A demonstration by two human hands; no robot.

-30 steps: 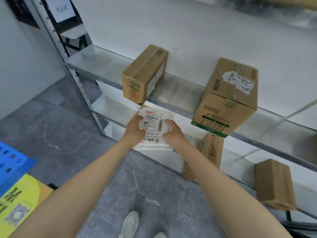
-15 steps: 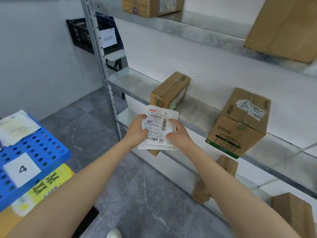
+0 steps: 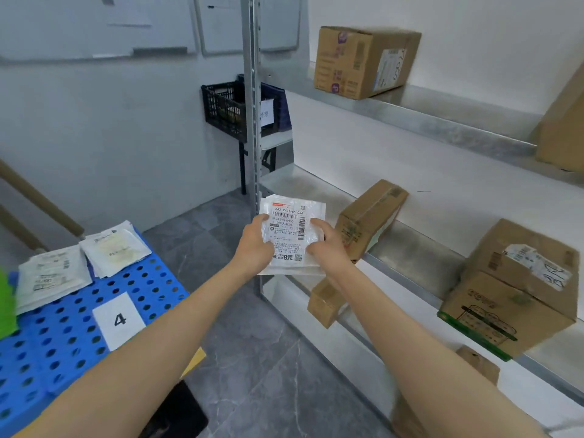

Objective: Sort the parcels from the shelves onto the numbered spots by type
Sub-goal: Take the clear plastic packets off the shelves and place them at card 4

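Entry: the soft white parcel (image 3: 292, 238) is at centre frame, label towards you, held in the air in front of the shelf upright (image 3: 252, 121) and resting on nothing. Your left hand (image 3: 254, 248) grips its left edge and your right hand (image 3: 328, 246) its right edge. Each thumb presses on the label face while the other fingers curl round behind, so both hands are clamped on the bag. How the rear fingers lie is hidden. Judged step: the parcel is picked and you are reading its type before placing it. At lower left is the blue perforated platform (image 3: 63, 343) with a card marked 4 (image 3: 119, 320). Two flat white parcels (image 3: 50, 276) lie at its far end, above and left of the card. They look like the same type, so spot 4 is the probable target. The next move calls for swinging the parcel left and down and laying it flat on bare blue beside them, without covering the card. The bag looks limp, so expect sag. At right of frame, cardboard boxes (image 3: 518, 286) stand on the metal shelves (image 3: 426, 121), not yet sorted.
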